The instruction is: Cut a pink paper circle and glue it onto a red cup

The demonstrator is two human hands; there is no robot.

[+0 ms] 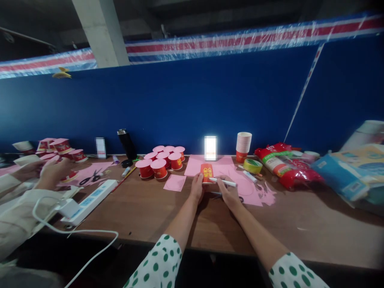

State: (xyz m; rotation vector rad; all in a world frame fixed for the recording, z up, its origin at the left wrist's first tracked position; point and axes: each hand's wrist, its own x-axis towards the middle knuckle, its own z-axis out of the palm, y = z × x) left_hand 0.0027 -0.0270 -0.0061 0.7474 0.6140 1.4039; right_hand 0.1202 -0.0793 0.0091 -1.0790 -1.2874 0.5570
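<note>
In the middle of the head view, a red paper cup (207, 172) with gold lettering is held by my left hand (197, 187), fingers closed on its side. A slim white pen (226, 182) is gripped in my right hand (230, 194), and its tip reaches the cup's lower part; whether it touches cannot be seen. Partly hidden beneath my right hand lies a pair of scissors (241, 199). Pink paper sheets (223, 163) spread behind and right of the hands. A small pink square with a drawn circle (174, 183) lies to the left.
Several red cups with pink tops (159, 168) stand left, a cup stack (243, 146) right, near yellow-green tape (252, 165). A lit phone (210, 148) leans at the back. Red bag (285, 168), blue pack (342, 176) and power strip (93, 202) flank them. A co-worker's hands (52, 172) are at left.
</note>
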